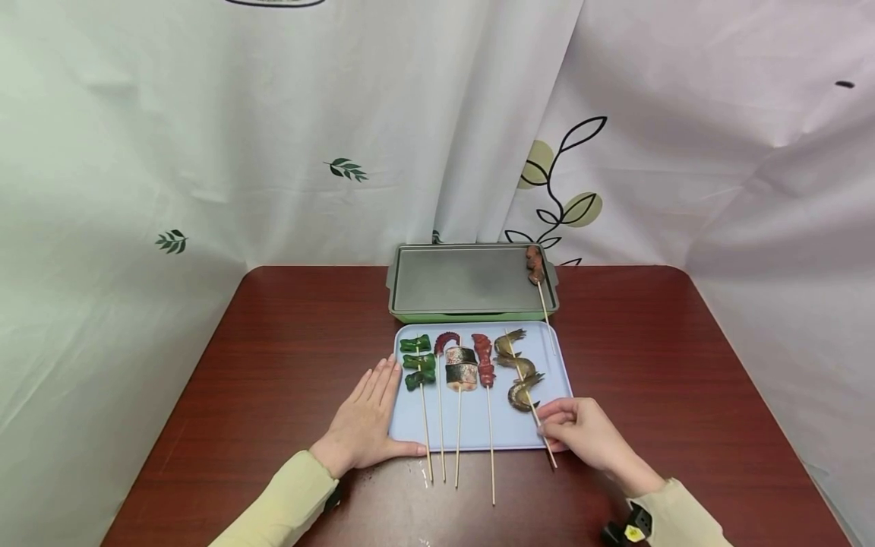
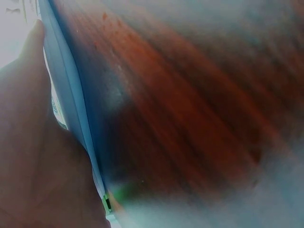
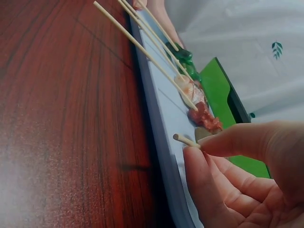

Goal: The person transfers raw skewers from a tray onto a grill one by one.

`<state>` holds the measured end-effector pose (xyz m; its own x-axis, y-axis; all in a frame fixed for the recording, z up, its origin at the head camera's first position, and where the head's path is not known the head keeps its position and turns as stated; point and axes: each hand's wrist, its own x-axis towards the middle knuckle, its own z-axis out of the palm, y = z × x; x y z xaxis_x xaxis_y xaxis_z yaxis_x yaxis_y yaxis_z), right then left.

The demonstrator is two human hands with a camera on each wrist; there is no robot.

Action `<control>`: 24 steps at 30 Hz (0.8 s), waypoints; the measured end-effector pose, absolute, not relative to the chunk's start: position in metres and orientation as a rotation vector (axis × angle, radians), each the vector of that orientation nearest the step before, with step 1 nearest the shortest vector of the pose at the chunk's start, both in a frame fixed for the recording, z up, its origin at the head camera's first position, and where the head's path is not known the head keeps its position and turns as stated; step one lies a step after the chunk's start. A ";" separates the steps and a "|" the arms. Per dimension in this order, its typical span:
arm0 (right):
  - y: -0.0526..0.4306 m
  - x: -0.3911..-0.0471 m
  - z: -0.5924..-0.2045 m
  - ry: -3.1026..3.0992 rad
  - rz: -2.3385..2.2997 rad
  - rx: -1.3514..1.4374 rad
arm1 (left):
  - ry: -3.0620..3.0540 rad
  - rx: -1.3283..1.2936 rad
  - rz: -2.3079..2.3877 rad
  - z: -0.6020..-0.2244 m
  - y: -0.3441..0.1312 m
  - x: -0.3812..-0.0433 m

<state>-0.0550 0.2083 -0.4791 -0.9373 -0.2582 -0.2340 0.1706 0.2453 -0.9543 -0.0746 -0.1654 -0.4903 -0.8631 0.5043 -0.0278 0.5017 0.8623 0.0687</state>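
A pale blue tray (image 1: pixel 509 429) carries several skewers side by side. My right hand (image 1: pixel 584 433) pinches the stick of the shrimp skewer (image 1: pixel 522 372) between thumb and forefinger, at the tray's near right. In the right wrist view the end of that stick pokes out past my fingertips (image 3: pixel 194 156). My left hand (image 1: pixel 365 418) rests with straight fingers along the tray's left edge, its thumb at the near edge. Closest to it is the green pepper skewer (image 1: pixel 418 363). Between lie a tentacle skewer (image 1: pixel 446 342), a fish skewer (image 1: pixel 461 370) and a red meat skewer (image 1: pixel 484 361).
Behind the tray stands a grill pan (image 1: pixel 465 281) with a green base. A brown meat skewer (image 1: pixel 535 266) lies at its right end, its stick reaching over the tray. Everything stands on a dark red wooden table (image 1: pixel 294 342), with a white curtain (image 1: pixel 383 114) behind.
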 end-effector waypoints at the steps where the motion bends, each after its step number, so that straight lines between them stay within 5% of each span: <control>1: 0.208 -0.055 -0.479 2.185 -1.742 -0.078 | 2.985 0.805 0.088 -0.490 -0.165 -0.074; 24: 0.202 -0.041 -0.455 2.223 -1.739 -0.242 | 3.053 0.830 0.065 -0.508 -0.170 -0.077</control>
<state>-0.0411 0.2020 -0.4547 -0.9383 -0.3179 -0.1363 0.0558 0.2497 -0.9667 -0.0766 -0.1700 -0.5081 -0.8623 0.5053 0.0331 0.5063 0.8617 0.0333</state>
